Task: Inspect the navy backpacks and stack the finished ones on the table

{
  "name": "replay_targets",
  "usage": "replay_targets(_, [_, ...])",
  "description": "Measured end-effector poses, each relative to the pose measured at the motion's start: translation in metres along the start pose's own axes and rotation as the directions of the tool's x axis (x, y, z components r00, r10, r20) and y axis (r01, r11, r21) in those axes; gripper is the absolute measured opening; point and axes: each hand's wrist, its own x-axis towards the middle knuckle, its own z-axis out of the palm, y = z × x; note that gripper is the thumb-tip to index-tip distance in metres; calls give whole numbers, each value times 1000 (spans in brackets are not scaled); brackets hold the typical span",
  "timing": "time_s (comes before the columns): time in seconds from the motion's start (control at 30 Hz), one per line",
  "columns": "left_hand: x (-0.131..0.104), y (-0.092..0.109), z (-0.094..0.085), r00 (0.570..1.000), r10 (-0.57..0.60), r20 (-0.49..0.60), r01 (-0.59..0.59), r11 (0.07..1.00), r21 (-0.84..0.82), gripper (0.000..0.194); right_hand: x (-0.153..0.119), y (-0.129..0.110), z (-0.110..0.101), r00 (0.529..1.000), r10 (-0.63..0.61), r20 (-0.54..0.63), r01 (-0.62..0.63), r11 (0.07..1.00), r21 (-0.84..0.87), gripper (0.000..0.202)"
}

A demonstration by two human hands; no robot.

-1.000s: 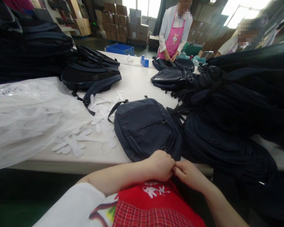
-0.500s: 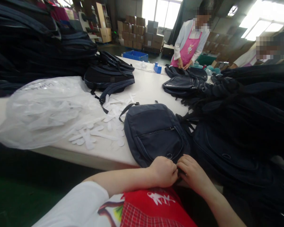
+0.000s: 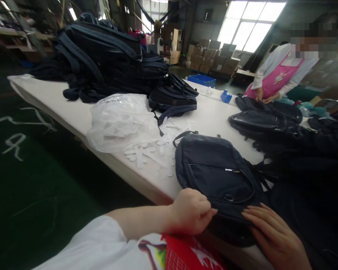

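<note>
A dark blue backpack (image 3: 214, 165) lies front side up at the near edge of the white table, with a zipped pocket and a small ring. My left hand (image 3: 193, 212) is curled closed at the backpack's near left edge; whether it pinches fabric is hidden. On the near right edge rests my right hand (image 3: 273, 228), its fingers stretched over the fabric. White strips (image 3: 141, 153) lie loose left of the backpack, beside a clear plastic bag (image 3: 121, 122) of more white pieces.
Dark backpacks are piled on the white table (image 3: 45, 95) at the back left (image 3: 101, 56) and along the right (image 3: 307, 161). Across the table a person in a pink apron (image 3: 281, 77) handles a bag. A blue tape dispenser (image 3: 226, 96) stands near the far edge.
The view has swung left, so the table contents appear further right. My hands have moved apart along the backpack's near edge, and my right hand's fingers have spread onto it.
</note>
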Motion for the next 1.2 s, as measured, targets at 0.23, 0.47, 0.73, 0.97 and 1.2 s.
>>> replay_targets(0.23, [-26, -46, -1, 932, -330, -148, 325, 944, -57, 44, -3, 13, -10, 987, 154, -43, -154, 988, -3, 25])
replay_targets(0.47, [-35, -104, 43, 857, -511, 56, 510, 831, -221, 46, -34, 51, 8, 967, 239, 91, -233, 970, -71, 23])
replay_targets(0.73, [-20, -94, 60, 886, -446, 130, 459, 883, -102, 41, -4, -14, 31, 916, 319, 244, -321, 946, -30, 45])
replay_targets(0.97, [-24, -90, 59, 903, -410, 125, 424, 898, -120, 39, 45, -63, 86, 929, 297, 220, -295, 955, -40, 22])
replay_targets(1.2, [-24, -135, 55, 819, -566, 91, 573, 813, -103, 37, 44, -62, 80, 931, 315, 185, -318, 948, -15, 14])
